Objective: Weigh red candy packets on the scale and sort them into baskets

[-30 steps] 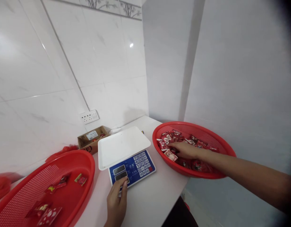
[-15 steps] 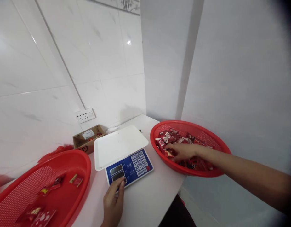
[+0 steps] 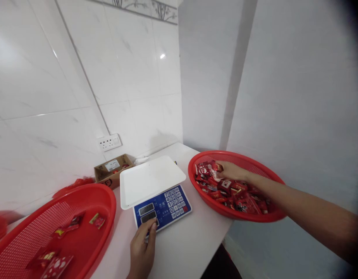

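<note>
Right hand [image 3: 231,171] closes in a pinch on a glossy red sweet packet [image 3: 214,170] over a round red plastic basket [image 3: 234,155].
Slick wrappers could slip from that pinch. The curled left hand [image 3: 141,244], grip unclear, could nudge keys on the blue-faced digital scale [image 3: 167,205], whose white pan [image 3: 150,180] stands between this basket and a second red basket [image 3: 107,205].

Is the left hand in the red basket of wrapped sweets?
No, the left hand is at the front of the digital scale; only the right hand is in the red basket.
</note>
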The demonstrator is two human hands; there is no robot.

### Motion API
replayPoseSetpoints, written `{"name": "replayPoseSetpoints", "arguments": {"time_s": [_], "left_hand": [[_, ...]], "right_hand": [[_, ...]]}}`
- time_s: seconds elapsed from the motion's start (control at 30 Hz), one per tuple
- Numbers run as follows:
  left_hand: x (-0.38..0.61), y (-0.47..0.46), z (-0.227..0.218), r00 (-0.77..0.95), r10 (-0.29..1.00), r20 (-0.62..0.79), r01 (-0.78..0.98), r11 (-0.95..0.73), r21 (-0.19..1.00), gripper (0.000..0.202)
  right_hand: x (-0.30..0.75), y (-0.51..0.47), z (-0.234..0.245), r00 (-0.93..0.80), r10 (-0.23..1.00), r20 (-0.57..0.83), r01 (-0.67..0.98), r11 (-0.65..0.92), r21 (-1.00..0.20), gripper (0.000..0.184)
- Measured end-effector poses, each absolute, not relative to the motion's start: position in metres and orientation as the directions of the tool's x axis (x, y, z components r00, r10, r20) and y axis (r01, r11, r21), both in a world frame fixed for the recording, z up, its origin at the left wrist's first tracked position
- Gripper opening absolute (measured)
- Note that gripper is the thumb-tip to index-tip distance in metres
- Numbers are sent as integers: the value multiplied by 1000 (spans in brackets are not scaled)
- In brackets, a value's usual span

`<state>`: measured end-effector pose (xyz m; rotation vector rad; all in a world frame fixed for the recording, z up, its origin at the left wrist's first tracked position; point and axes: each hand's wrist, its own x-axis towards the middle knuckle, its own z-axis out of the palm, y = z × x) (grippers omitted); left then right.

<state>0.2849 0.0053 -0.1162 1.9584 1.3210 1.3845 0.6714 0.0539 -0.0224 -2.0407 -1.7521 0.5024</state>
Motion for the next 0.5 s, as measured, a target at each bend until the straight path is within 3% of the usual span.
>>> {"name": "replayPoseSetpoints", "arguments": {"time_s": [0.17, 0.33, 0.5], "left_hand": [[285, 4, -113, 58, 844, 533, 456, -498, 738, 27], [285, 3, -117, 72, 841, 536, 458, -506, 731, 25], [284, 1, -118, 89, 845, 527, 446, -507, 737, 24]], "right_hand": [[682, 52, -1, 260, 965, -33, 556, -177, -812, 22], [674, 57, 18, 314, 949, 8, 432, -135, -892, 25], [629, 82, 31, 164, 986, -31, 119, -51, -992, 35]]}}
